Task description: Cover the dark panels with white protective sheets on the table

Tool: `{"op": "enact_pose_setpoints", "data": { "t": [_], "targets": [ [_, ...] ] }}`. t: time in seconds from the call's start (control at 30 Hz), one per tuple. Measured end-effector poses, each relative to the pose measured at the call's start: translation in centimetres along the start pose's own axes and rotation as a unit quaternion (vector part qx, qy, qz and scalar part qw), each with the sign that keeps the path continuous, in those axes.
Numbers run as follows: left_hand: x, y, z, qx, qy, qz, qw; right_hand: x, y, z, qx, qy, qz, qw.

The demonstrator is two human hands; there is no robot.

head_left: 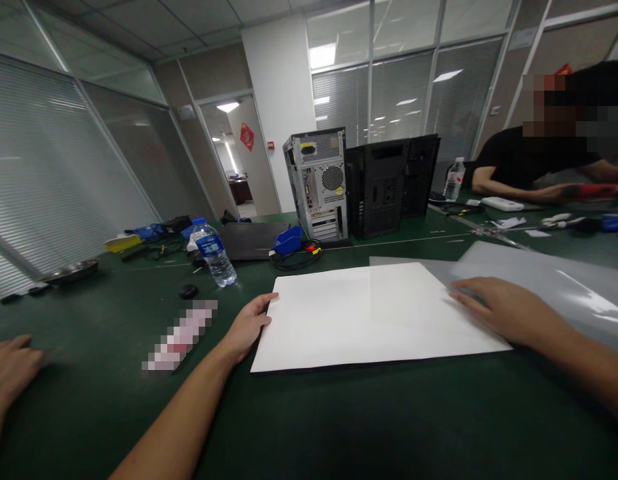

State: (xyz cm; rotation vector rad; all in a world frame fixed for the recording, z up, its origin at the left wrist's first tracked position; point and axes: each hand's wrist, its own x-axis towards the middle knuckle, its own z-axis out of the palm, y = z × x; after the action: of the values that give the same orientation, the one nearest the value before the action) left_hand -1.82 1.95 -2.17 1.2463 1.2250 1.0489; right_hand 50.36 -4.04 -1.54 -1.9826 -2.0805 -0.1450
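A large white sheet [329, 323] lies on the green table in front of me. My left hand [249, 325] holds its left edge, fingertips on top. Over the right part of the sheet rests my right hand [493, 307], its fingers stretched toward the left and somewhat apart. A translucent plastic sheet [539, 280] spreads out behind and beside my right hand, and a clear sheet overlaps the white one near its upper right corner.
Behind stand an open computer case [321, 187] and black panels [383, 187]. A water bottle [215, 253] stands left of a blue object [289, 241] with cables. Another person's hand [13, 367] rests at far left; a person [533, 157] sits at back right.
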Motion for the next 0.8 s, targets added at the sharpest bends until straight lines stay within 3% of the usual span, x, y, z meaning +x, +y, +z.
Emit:
{"op": "enact_pose_setpoints", "data": {
  "t": [0.13,0.27,0.33,0.43,0.63,0.8],
  "targets": [
    [-0.1,0.2,0.1,0.002,0.003,-0.002,1.000,0.2,2.1,0.9,-0.043,-0.025,0.041,0.998],
    [-0.1,0.2,0.1,0.008,0.003,0.000,1.000,0.3,1.1,1.0,0.101,-0.044,-0.015,0.994],
    [0.0,0.1,0.0,0.009,0.000,0.004,1.000,0.4,0.7,0.9,0.142,-0.029,-0.004,0.989],
    [0.2,-0.2,-0.1,0.009,-0.006,0.010,1.000,0.4,0.9,1.0,0.106,-0.020,0.032,0.994],
    [0.2,-0.3,-0.2,0.019,-0.007,0.007,1.000,0.3,1.3,1.2,0.133,-0.071,-0.011,0.989],
    [0.1,0.1,0.0,0.034,0.002,0.014,0.999,0.4,1.2,0.8,0.105,-0.040,-0.003,0.994]
  ]
}}
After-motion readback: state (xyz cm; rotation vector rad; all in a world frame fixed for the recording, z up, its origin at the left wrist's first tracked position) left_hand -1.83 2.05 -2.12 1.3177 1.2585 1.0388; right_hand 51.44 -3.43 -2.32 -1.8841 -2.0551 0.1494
